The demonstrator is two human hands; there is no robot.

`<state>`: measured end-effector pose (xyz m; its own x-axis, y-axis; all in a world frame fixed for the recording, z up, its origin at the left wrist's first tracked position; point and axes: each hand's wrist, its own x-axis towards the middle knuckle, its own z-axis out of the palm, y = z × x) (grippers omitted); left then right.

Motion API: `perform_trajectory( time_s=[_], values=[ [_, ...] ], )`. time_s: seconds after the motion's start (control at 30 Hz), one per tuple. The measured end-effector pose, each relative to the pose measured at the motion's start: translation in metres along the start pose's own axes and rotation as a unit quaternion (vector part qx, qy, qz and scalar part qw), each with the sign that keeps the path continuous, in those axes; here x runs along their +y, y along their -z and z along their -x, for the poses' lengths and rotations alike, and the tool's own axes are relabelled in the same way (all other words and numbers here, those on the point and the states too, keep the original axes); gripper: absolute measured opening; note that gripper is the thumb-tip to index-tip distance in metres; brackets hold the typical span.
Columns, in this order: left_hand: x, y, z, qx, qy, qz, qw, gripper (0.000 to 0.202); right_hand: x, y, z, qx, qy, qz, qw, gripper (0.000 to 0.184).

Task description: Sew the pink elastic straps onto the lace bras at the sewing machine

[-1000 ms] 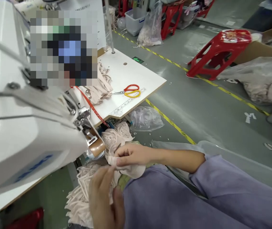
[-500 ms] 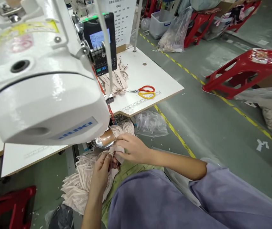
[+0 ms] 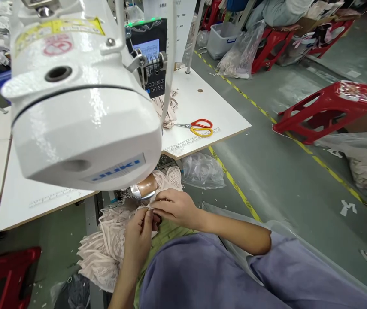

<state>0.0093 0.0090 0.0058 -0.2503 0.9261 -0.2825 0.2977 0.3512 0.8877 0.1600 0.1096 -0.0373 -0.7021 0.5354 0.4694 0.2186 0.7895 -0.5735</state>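
A white sewing machine (image 3: pixel 80 111) fills the upper left, its head hanging over my lap. Just below its brown end piece (image 3: pixel 145 187), my left hand (image 3: pixel 138 240) and my right hand (image 3: pixel 174 207) meet, both pinching a pale pink lace garment piece (image 3: pixel 112 244). The fingertips of the two hands touch at a small fold of the fabric. More of the same lace (image 3: pixel 168 178) bunches behind my right hand, and the rest spills down to the left over my lap.
The white sewing table (image 3: pixel 202 103) carries red-and-yellow scissors (image 3: pixel 199 127), a ruler strip and a pile of pink straps (image 3: pixel 167 109). A control panel (image 3: pixel 151 56) sits behind the machine. Red stools (image 3: pixel 325 109), plastic bags (image 3: pixel 202 169) and yellow floor tape (image 3: pixel 235 184) lie to the right.
The view has swung up and left, so the machine head now looms over my hands. My left hand has come up to meet the right at the fabric fold.
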Motion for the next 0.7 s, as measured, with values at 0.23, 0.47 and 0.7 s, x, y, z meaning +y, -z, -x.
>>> perform_trajectory(
  time_s=[0.23,0.47,0.7],
  values=[
    [-0.002,-0.006,-0.007,0.017,0.0,-0.015,1.0,0.044,-0.001,-0.009,0.008,-0.017,-0.019,-0.046,0.999,0.021],
    [-0.026,0.008,-0.025,0.011,0.029,-0.015,0.999,0.052,0.092,0.055,-0.028,-0.112,-0.145,0.206,0.961,0.029],
    [-0.024,0.013,-0.021,-0.049,0.122,0.284,0.95,0.037,0.201,0.163,-0.086,-0.141,-0.257,0.281,0.914,0.033]
  ],
)
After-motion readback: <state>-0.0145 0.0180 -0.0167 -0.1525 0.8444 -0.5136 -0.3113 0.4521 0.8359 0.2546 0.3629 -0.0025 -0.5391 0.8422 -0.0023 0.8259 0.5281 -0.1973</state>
